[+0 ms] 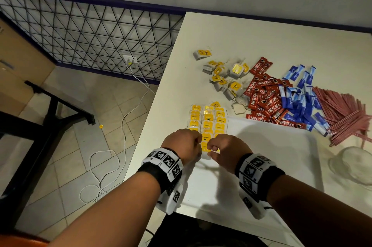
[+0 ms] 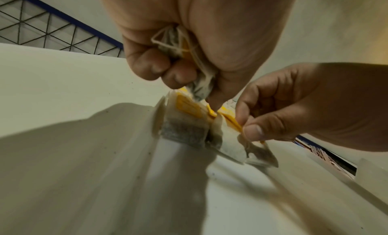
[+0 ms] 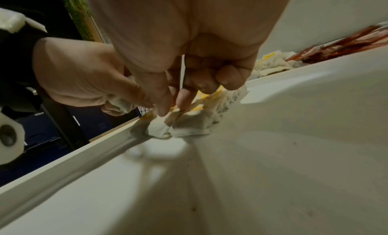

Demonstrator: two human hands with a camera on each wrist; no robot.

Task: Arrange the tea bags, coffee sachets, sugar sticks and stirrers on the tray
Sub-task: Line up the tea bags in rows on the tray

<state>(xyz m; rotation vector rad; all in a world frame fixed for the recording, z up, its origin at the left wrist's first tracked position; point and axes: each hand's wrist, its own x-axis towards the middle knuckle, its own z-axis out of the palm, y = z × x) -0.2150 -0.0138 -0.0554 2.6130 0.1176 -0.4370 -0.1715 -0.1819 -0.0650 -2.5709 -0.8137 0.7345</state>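
Here, both hands work at the near end of the tea-bag rows in the tray's left corner.

Right hand (image 2: 310,105): thumb and forefinger pinch the yellow tag of a tea bag (image 2: 231,145) lying at the near end of the rows; other fingers curled in. Left hand (image 2: 189,39): fingers curled tight round a crumpled bunch of tea bags (image 2: 174,42), strings trailing out, thumb tip down among the yellow tags. Arranged tea bags (image 1: 208,122) sit in three overlapping rows along the left side of the white tray (image 1: 281,156). Beyond the tray's far edge, on the table (image 1: 261,35): loose tea bags (image 1: 223,77), red Nescafe sachets (image 1: 265,98), blue sugar sticks (image 1: 300,96), pink stirrers (image 1: 342,114) in a spread heap. Clear plastic bag (image 1: 354,164) lies right of the tray.
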